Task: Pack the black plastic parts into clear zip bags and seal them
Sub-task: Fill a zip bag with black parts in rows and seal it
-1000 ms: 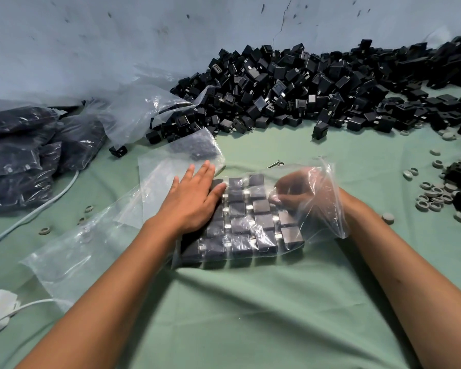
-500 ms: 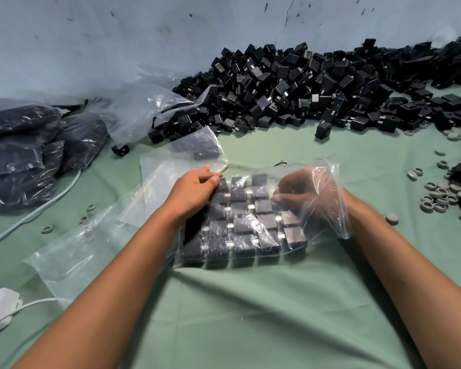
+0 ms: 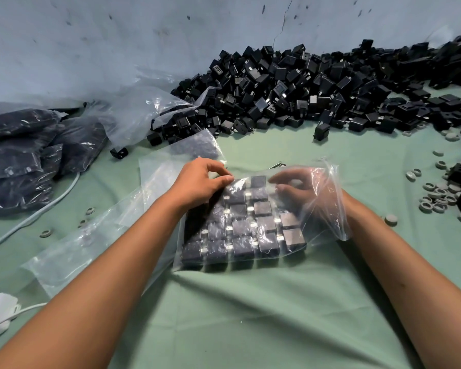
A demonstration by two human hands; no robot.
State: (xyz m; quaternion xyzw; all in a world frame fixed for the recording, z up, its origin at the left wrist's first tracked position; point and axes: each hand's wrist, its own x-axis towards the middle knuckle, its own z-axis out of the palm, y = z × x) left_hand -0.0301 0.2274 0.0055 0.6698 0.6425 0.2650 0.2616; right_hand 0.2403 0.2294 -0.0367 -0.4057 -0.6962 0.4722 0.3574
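- Clear zip bag point(image 3: 328, 209) lies flat on a green cloth point(image 3: 250, 315), in front of the person. It holds black plastic parts point(image 3: 240, 227) laid in neat rows in one layer. Its open mouth faces right.
- Right hand point(image 3: 294, 189) is inside the bag through that mouth, seen through the film. Its fingers are loosely curled over the far rows; whether they grip a part or only nudge it, I cannot tell.
- Left hand point(image 3: 201, 183) rests on top of the bag at its far left corner. Thumb and fingertips are drawn together, pinching the film there.
- The step appears to be tidying the last rows before sealing. To do it well, keep the left hand pinning the bag so the rows do not slide, draw the right hand out without dragging parts, then press out air and run the zip closed from one end.
- A large heap of loose black parts point(image 3: 317, 89) sits against the wall beyond; filled bags point(image 3: 24, 155) are stacked far left.
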